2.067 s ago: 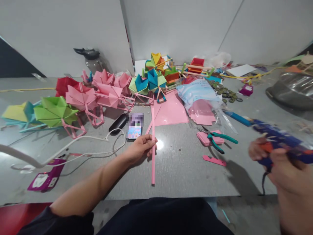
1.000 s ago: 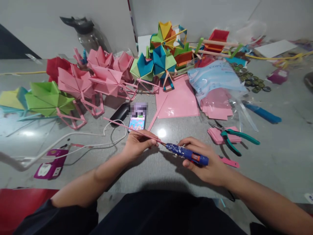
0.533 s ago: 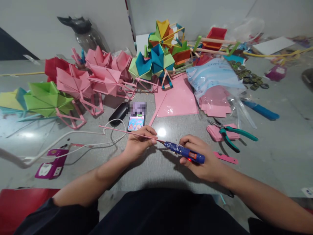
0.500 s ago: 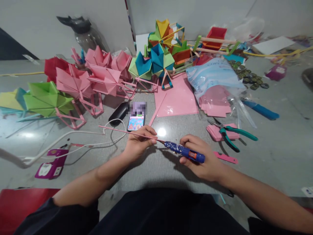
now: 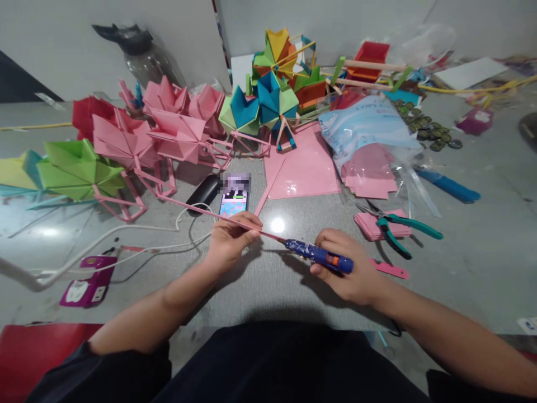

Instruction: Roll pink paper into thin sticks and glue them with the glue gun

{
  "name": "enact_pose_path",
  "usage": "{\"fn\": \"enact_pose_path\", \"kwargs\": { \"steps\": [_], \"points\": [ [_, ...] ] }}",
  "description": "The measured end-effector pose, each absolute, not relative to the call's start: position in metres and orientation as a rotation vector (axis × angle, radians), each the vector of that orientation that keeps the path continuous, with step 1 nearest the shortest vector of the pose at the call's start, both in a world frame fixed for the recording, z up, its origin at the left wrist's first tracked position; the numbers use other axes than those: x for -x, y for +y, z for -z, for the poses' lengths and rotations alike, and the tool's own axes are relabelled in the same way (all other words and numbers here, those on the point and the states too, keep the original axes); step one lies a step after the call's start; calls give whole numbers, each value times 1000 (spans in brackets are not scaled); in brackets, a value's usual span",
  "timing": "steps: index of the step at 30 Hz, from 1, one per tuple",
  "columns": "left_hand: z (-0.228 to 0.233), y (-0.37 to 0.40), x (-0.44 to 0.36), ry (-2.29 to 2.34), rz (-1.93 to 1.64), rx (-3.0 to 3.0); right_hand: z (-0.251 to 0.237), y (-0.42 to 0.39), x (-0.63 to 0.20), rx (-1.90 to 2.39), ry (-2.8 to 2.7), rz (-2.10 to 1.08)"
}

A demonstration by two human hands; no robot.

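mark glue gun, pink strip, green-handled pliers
glue gun [image 5: 321,256]: head view, blue barrel by the right hand.
pink strip [image 5: 188,206]: head view, free length left of the left hand.
green-handled pliers [image 5: 413,225]: head view, upper handle.

A thin pink strip [image 5: 197,208] is pinched in the left hand [image 5: 229,242], and a blue glue gun [image 5: 319,256] is gripped in the right hand [image 5: 350,270], its tip set against the strip's end. Green pliers [image 5: 398,229] are laid on the desk [image 5: 482,252] nearby.

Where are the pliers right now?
In the head view the pliers lie on the table right of centre, across a small pink paper stack, beyond the right hand.
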State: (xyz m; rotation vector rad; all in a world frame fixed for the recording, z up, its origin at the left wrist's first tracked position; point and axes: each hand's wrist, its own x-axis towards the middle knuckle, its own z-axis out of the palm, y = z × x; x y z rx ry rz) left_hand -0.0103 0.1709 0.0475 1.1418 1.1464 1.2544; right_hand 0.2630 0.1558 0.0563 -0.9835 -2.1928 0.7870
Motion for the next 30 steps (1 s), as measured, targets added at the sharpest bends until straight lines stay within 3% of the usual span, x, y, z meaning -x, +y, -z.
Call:
{"fn": "enact_pose_path", "kwargs": {
  "steps": [30],
  "points": [
    [-53,187,21,1147,-1459,-1025,-58,163,-272,897,-2224,-767]
  ]
}}
